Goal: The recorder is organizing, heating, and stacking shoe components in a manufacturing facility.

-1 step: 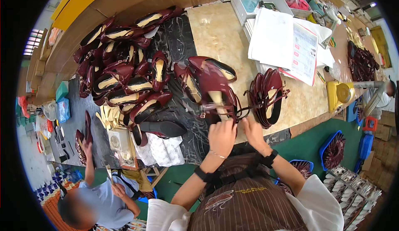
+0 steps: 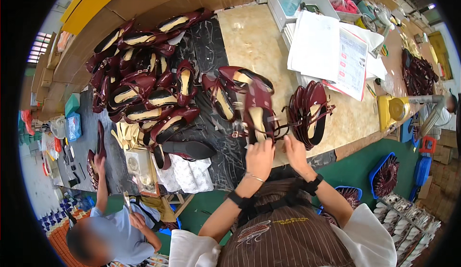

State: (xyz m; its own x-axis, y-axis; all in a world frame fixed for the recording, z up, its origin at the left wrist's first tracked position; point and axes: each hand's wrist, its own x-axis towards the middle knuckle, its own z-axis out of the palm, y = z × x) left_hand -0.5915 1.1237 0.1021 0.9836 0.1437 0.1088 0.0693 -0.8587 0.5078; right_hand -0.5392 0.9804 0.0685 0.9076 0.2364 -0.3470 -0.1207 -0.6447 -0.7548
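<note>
Burgundy shoe (image 2: pixel 258 108): in front of the person, over the seam between black sheet (image 2: pixel 210 41) and tan marbled top (image 2: pixel 254 31). Toe points away, blurred on my feed; I can't tell if it's lifted or resting.
Left hand (image 2: pixel 260 159): fingers clamped on the heel end.
Right hand (image 2: pixel 296 155): just beside the heel, fingertips close to a thin strap (image 2: pixel 281 131). I can't tell if they grip it.
Buckle (image 2: pixel 236 134): sticks out left of the heel.
Loose pair: one shoe (image 2: pixel 235 76) beyond the toe, another shoe (image 2: pixel 218 99) to the left.
Right side: shoe row (image 2: pixel 307 111), packed side by side, near the right hand.
Left side: big shoe pile (image 2: pixel 144 86) on the black sheet.
Far right: loose papers (image 2: pixel 313 43).
Co-worker (image 2: pixel 120 235): lower left, one hand near two shoes, the other holding a brush (image 2: pixel 127 199).
</note>
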